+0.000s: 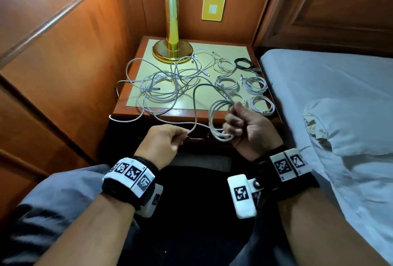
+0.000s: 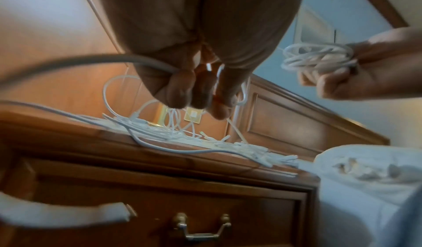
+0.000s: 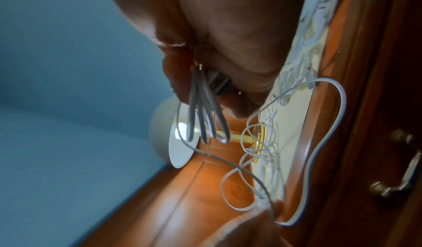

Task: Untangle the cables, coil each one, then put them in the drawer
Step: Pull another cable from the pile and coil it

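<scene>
A: Standing against the wall, the brown wooden bedside table carries a tall brass lamp; which cables lie by that lamp?

B: A loose tangle of white cables in front of it, small coiled white cables to the lamp's right.

A: And the hands?

B: The right hand has its grip clenched round a half-wound white cable coil; the left hand pinches that cable's loose end. The drawer's brass handle hangs below, drawer closed.
</scene>
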The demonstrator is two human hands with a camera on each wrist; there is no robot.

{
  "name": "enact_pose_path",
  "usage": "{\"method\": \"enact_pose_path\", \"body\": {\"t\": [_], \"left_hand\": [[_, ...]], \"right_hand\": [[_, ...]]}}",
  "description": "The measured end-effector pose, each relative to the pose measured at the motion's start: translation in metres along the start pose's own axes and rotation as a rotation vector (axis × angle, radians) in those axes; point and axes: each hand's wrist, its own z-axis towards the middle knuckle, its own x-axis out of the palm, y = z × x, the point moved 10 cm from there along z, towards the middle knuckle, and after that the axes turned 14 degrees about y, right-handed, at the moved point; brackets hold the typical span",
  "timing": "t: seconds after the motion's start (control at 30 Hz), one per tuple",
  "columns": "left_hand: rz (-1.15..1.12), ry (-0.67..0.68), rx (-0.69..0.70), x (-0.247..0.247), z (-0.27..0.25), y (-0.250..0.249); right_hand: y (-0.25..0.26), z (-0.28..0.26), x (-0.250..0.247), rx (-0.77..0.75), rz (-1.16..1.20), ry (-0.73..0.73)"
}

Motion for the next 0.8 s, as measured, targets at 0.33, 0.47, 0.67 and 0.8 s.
{"method": "enact_pose_path", "body": {"t": [0.33,0.47,0.67,0.8], "left_hand": [[-0.296,0.174,0.088,0.02,-0.001,-0.023],[-0.703,0.193,-0.025,0.026,0.001,-0.011],[-0.847,0.104,-0.005,0.021,-0.001,-0.014],[-0.788,0.076,0.007,0.022,0.002,-0.012]], "right_hand": [[-0.028,0.004,0.021,0.085,-0.108,0.007],[-0.028,0.004,0.019,0.07,-0.153,-0.031],[-0.031,0.005,0.013,0.029,-0.263,-0.089],[-0.031,0.007,0.01,0.0,-0.318,-0.107]]}}
